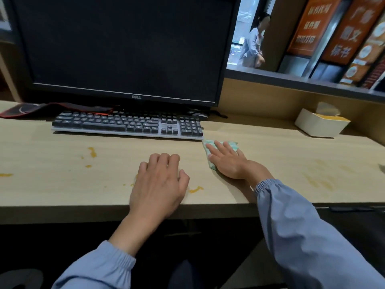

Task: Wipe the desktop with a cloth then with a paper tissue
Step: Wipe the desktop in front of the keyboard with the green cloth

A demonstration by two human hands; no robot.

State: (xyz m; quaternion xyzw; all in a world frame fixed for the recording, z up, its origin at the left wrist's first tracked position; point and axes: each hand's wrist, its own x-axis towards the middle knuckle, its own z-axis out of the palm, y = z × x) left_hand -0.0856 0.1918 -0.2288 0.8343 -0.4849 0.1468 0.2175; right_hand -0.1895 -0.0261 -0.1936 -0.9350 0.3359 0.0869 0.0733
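Observation:
My right hand [229, 161] lies flat with straight fingers on a green-and-white cloth [209, 147], pressing it onto the light wooden desktop [62, 184] just in front of the keyboard's right end. My left hand [158, 182] rests on the desk near its front edge, fingers loosely curled, holding nothing. Orange smears mark the desk: one [92, 152] at the left, one [195, 189] beside my left hand, and fainter streaks [316, 180] at the right. A white tissue box [320, 125] with a tissue sticking up stands at the back right.
A dark keyboard [127, 125] lies in front of a black monitor [125, 49]. A red-and-black mouse pad [41, 109] is bunched behind the keyboard at the left, and a mouse [200, 115] sits under the monitor. A raised counter ledge [302, 82] runs behind.

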